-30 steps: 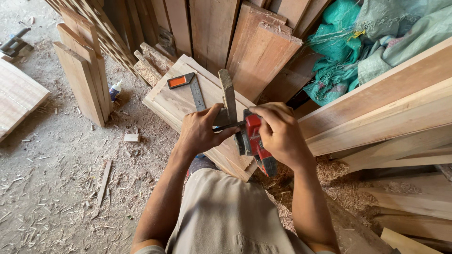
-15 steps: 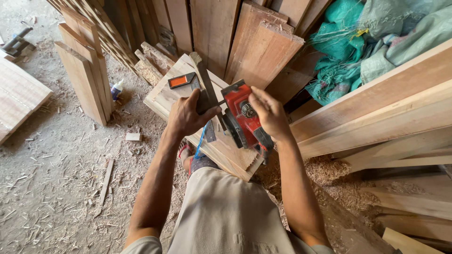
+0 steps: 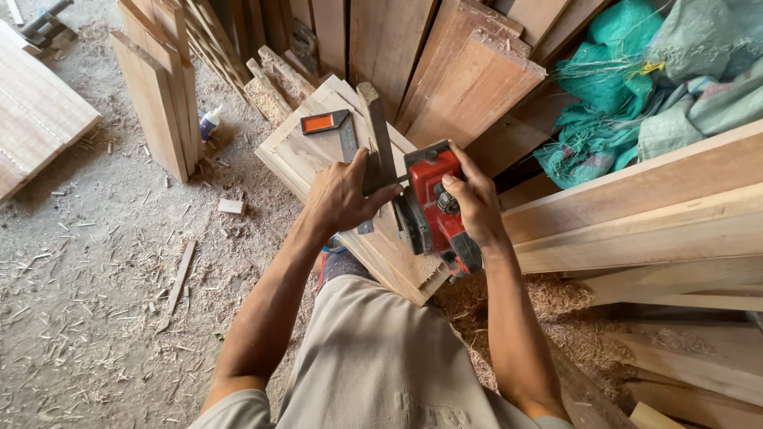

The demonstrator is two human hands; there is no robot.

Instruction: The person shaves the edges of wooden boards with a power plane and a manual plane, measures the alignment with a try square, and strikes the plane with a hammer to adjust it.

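Plainly, scene: a person crouched over a stack of boards [image 3: 318, 155] lying on a sawdust-strewn floor [image 3: 87, 302].
Left hand [image 3: 343, 197]: it lay on the top board, fingers curled around the lower end of a narrow wooden strip [image 3: 377, 131], thumb raised against the strip's side.
Wooden strip: it stood tilted on the board stack, its upper end pointing away from the person.
Right hand [image 3: 475, 199]: it was wrapped over the body of a red power tool [image 3: 433, 206], fingers pressed together on its top and side.
Red power tool: it sat on the near right part of the board stack, just beside the strip, its dark round guard facing the left hand.
Square with orange handle [image 3: 330, 125]: it lay flat on the top board, beyond the left hand, apart from both hands.
Small bottle [image 3: 209, 123]: it stood on the floor beside upright planks [image 3: 155, 95].
Green sacks [image 3: 628, 87]: they were heaped at the upper right, behind long pale boards [image 3: 636, 214].
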